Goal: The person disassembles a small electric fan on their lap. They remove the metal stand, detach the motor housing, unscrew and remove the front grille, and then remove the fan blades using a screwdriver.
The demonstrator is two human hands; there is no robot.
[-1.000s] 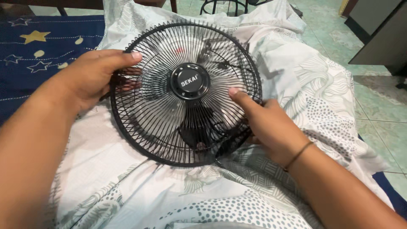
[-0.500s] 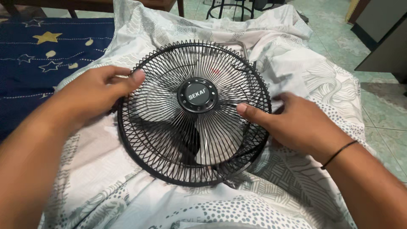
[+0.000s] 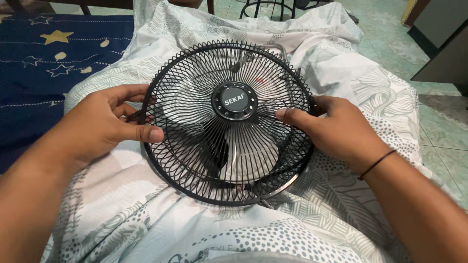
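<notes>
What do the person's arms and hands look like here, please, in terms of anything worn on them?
Both forearms are bare, with no sleeves in view. The left hand wears nothing: no glove, ring or band shows. The right hand is also ungloved, and a thin dark cord bracelet circles its wrist. The fingernails are short and unpainted.

Black fan grille (image 3: 229, 122) rests on the white patterned bedsheet (image 3: 341, 83)

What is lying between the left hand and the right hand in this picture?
In the head view, the black wire fan guard with its round centre cap lies between the left hand and the right hand; both grip its rim.
</notes>
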